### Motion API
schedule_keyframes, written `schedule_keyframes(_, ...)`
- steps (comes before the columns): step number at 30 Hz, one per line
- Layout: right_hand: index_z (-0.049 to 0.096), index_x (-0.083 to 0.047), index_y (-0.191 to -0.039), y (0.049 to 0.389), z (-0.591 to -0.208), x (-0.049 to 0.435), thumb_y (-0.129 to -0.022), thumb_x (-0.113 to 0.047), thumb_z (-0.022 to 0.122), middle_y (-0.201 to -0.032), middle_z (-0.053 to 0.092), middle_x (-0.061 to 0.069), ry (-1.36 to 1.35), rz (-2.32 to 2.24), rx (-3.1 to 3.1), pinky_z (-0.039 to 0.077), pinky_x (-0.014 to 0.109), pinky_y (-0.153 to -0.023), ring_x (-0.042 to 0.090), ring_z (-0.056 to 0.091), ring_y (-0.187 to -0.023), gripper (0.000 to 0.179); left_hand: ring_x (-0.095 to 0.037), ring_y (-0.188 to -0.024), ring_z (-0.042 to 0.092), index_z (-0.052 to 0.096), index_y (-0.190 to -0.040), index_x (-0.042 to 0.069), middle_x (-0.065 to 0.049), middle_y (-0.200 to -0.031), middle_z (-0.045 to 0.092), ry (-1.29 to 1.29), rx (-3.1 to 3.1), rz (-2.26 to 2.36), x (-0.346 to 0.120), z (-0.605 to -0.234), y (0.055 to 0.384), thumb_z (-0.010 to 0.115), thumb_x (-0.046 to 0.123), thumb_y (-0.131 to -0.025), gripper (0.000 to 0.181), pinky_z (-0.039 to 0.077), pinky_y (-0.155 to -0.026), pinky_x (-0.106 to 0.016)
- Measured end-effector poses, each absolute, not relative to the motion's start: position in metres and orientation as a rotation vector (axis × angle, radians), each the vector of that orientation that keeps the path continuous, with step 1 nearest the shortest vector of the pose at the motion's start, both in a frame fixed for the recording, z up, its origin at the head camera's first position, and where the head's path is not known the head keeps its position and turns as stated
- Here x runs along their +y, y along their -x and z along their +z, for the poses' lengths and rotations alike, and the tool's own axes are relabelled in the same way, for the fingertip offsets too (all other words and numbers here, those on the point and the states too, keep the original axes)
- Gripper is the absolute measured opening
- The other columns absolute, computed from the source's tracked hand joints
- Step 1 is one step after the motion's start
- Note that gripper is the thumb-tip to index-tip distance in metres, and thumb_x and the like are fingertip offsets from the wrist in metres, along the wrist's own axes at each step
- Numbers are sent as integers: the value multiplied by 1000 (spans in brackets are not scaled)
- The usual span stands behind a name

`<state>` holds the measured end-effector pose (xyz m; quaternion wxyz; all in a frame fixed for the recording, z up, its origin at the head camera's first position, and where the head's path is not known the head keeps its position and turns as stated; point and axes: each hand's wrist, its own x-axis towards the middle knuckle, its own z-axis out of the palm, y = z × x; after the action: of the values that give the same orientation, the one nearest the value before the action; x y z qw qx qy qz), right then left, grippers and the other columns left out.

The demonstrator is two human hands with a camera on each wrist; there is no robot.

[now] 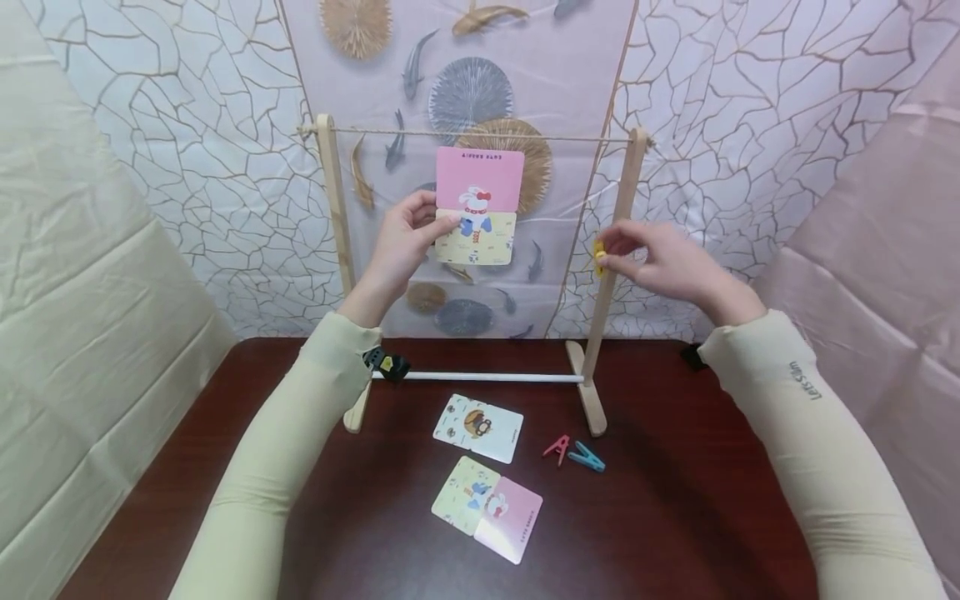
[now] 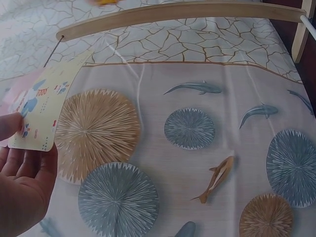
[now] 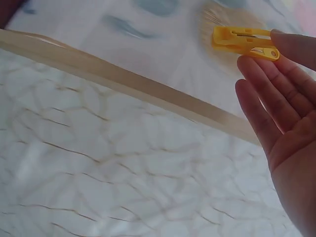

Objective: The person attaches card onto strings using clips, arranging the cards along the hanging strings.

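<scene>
My left hand (image 1: 405, 242) pinches a pink and yellow card (image 1: 480, 179) by its left edge, thumb in front. The card shows a white rabbit and hangs upright just below the string (image 1: 555, 137), apart from it. In the left wrist view the thumb and fingers grip the card's (image 2: 42, 116) yellow part. Near the right wooden post, my right hand (image 1: 663, 258) pinches a yellow clothespin (image 1: 599, 257) between thumb and fingers. The right wrist view shows the clothespin (image 3: 244, 42) held at its handle end, the other fingers loosely extended.
A wooden frame (image 1: 626, 187) with a white lower bar (image 1: 487, 377) stands at the table's back. In front lie a white card (image 1: 495, 433), a second pink and yellow card (image 1: 517, 500), a red clothespin (image 1: 557, 450) and a blue clothespin (image 1: 587, 457). Patterned cloth (image 1: 712, 167) hangs behind.
</scene>
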<state>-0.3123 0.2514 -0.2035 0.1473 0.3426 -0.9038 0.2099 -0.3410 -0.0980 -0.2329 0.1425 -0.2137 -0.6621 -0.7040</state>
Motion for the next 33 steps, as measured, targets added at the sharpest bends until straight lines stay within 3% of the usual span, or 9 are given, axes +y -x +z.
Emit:
schedule_keyframes(2, 67, -4, -118, 311, -189, 250, -96, -11, 69, -99, 73, 8, -988, 606, -2540, 45, 49, -100, 23, 66, -95, 24, -18, -87, 66, 66, -111, 4, -11, -104, 71, 621, -1908, -2035, -98, -233, 342, 73, 8, -92, 21, 52, -77, -27)
schedule_keyframes(5, 68, -5, -117, 307, -168, 247, -96, -12, 69, -99, 73, 6, -989, 593, -2463, 44, 33, -97, 13, 65, -92, 22, -19, -89, 66, 65, -112, 4, -12, -106, 71, 617, -1898, -2026, -97, -235, 343, 73, 8, -93, 21, 53, -80, -28)
schedule_keyframes(6, 69, -6, -117, 305, -162, 246, -96, -13, 69, -98, 73, 5, -984, 596, -2449, 47, 27, -89, 8, 63, -92, 22, -19, -89, 66, 65, -112, 4, -13, -106, 71, 610, -1901, -2025, -97, -236, 343, 72, 8, -93, 21, 53, -80, -28)
schedule_keyframes(10, 70, -6, -116, 297, -148, 243, -95, -14, 72, -98, 73, 3, -968, 651, -2387, 45, 16, -85, -1, 62, -90, 23, -17, -90, 66, 65, -113, 4, -11, -107, 72, 592, -1932, -2028, -94, -241, 344, 72, 9, -93, 21, 52, -80, -27)
schedule_keyframes(19, 71, -1, -112, 296, -123, 213, -92, -9, 74, -98, 74, 5, -1058, 548, -2164, 46, 17, -84, -3, 60, -89, 22, -18, -90, 65, 64, -116, 4, -9, -106, 71, 601, -1931, -2002, -99, -231, 351, 71, 10, -94, 24, 51, -82, -29)
schedule_keyframes(24, 71, -1, -116, 298, -108, 196, -94, -13, 73, -104, 74, 6, -939, 657, -2158, 48, 19, -89, 0, 62, -91, 26, -17, -91, 65, 64, -115, 4, -10, -106, 71, 630, -1964, -1997, -98, -227, 354, 71, 9, -94, 23, 51, -81, -28)
schedule_keyframes(27, 70, -4, -119, 301, -98, 188, -94, -17, 73, -106, 73, 2, -851, 762, -2168, 48, 21, -92, 3, 63, -94, 27, -17, -90, 65, 63, -114, 4, -9, -105, 70, 644, -1962, -2004, -95, -226, 355, 70, 9, -95, 21, 51, -80, -28)
schedule_keyframes(33, 73, -8, -117, 311, -86, 171, -93, -20, 75, -102, 71, -6, -748, 1016, -2171, 48, 19, -85, 8, 65, -93, 27, -17, -88, 64, 64, -111, 6, -8, -102, 71, 590, -1953, -2019, -95, -229, 355, 71, 11, -94, 19, 49, -78, -28)
